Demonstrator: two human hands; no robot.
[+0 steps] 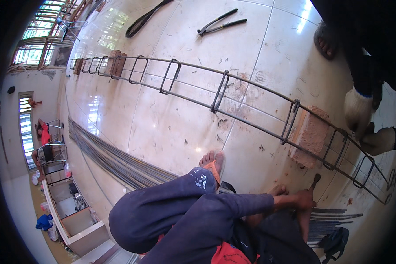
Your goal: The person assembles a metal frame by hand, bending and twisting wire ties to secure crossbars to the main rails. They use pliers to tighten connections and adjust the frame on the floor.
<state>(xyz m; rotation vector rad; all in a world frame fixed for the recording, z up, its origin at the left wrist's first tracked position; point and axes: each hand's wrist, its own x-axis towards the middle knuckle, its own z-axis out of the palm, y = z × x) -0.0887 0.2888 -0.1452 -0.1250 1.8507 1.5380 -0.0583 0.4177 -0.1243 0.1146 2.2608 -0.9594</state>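
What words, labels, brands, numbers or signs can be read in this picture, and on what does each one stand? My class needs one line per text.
No text can be quoted.
Red cloth in the person's lap: pale lettering, too small and blurred to read.
Trouser knee: white marks, no readable word.
Steel-bar frame and pincers: no lettering that I can make out.
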